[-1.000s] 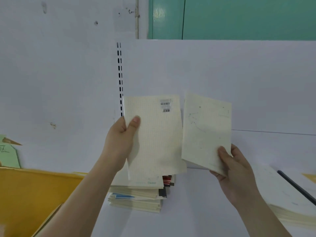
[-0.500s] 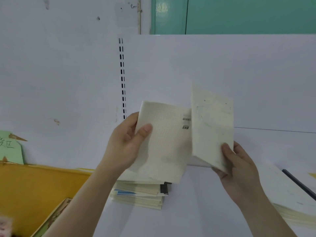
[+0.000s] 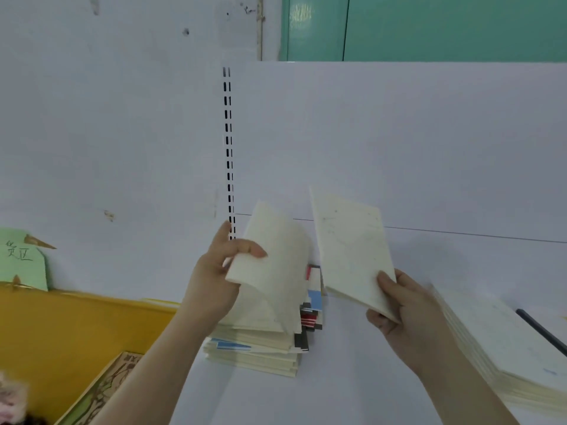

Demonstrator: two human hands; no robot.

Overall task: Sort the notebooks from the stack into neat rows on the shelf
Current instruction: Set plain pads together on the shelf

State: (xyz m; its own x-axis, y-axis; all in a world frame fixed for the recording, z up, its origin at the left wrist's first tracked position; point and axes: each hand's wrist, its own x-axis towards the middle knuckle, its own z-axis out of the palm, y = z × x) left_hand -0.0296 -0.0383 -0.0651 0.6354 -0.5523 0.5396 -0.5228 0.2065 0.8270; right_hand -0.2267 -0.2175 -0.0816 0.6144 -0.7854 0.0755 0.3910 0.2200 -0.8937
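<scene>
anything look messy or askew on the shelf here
Yes: the stack under the left hand is ragged, its notebooks fanned out with coloured edges jutting right. The pile at right lies more even, with a dark pen slanted across it.

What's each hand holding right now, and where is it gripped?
Left hand pinches a bent cream notebook at its left edge; right hand holds a cream speckled notebook by its lower corner.

Cream notebooks (image 3: 352, 250) (two raised) above stack (image 3: 257, 348).
</scene>
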